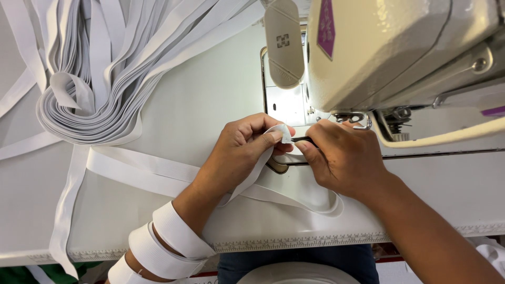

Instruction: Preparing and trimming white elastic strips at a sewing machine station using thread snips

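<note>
My left hand (244,143) pinches the folded end of a white elastic band (283,131) between thumb and forefinger, just in front of the sewing machine's needle area. My right hand (344,155) grips a thin dark tool (304,139) whose tip touches that band end. The band loops down over the table (210,94) and around under my right wrist. Several loops of the same white elastic (168,242) are wrapped around my left forearm.
A cream sewing machine head (389,47) overhangs the right side, with its presser foot (397,126) behind my right hand. A large stack of white elastic strips (100,68) is piled at the back left. A ruler strip (294,242) runs along the table's front edge.
</note>
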